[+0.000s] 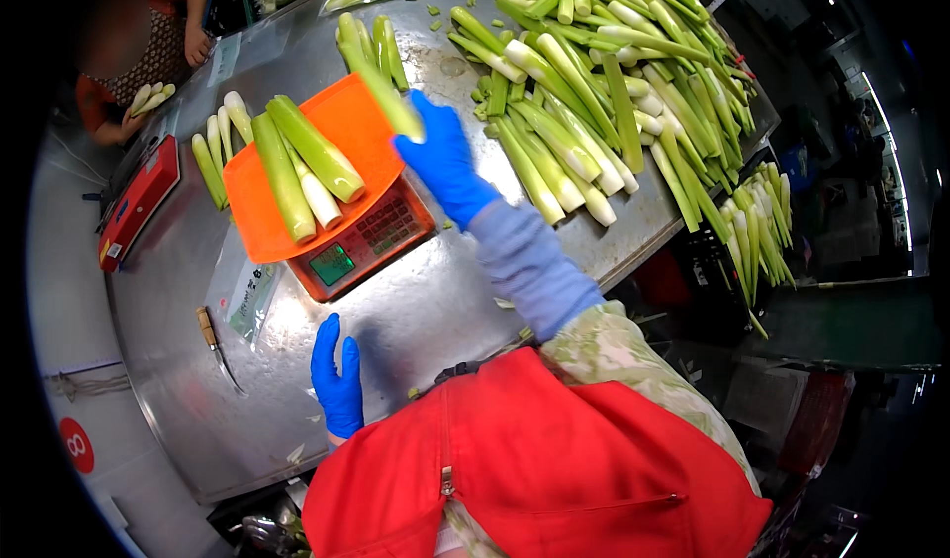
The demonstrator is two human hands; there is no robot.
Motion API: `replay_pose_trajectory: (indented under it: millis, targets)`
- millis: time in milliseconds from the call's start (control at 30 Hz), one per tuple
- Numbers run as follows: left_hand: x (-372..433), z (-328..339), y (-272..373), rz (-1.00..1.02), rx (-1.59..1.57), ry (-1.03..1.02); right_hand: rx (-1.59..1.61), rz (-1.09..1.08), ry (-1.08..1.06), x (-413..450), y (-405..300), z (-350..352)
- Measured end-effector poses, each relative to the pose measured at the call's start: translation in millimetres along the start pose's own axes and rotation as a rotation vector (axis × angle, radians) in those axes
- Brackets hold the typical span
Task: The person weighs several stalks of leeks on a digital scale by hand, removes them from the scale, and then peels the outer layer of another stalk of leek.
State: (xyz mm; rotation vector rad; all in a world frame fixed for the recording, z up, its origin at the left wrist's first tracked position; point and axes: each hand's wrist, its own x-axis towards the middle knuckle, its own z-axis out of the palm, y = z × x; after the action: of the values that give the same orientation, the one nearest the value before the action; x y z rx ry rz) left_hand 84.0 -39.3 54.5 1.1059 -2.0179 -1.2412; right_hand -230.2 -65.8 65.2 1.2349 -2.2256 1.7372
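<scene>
My right hand (445,161), in a blue glove, grips a motion-blurred green water bamboo shoot (386,102) at the right side of an orange scale pan (352,131). Three trimmed shoots (308,168) lie on the pan, above a digital scale (364,239) with a lit display. My left hand (338,383), also gloved in blue, hangs over the near part of the metal table with fingers apart and nothing in it. Left of it lies a wooden-handled knife (215,343) with a curved blade. A labelled plastic bag (249,294) rests partly beside the scale.
A large heap of water bamboo shoots (586,105) covers the table's right side. Small groups of shoots stand left of the pan (215,146) and behind it (390,50). A red scale (141,202) sits at the left edge, near another person (141,46) holding shoots.
</scene>
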Motion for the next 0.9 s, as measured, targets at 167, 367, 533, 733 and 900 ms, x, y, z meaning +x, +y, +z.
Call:
replay_pose_trajectory:
  millis: [167,367,533,733,900]
  targets:
    - [-2,1,-4,-0.096,-0.014,-0.027,-0.559,0.186,-0.128,-68,88,-53]
    - [0,9,12,-0.024,0.014,-0.044,-0.738,0.089,-0.066,-72,95,-112]
    - [-2,5,9,-0.084,0.019,-0.037,-1.146,0.274,-0.424,-74,84,-130]
    - [-4,5,5,-0.015,0.016,-0.032,-1.069,0.337,-0.594,-61,79,-121]
    - [-18,-9,-9,0.045,0.049,0.071,-0.071,0.823,-0.585,-55,67,-191]
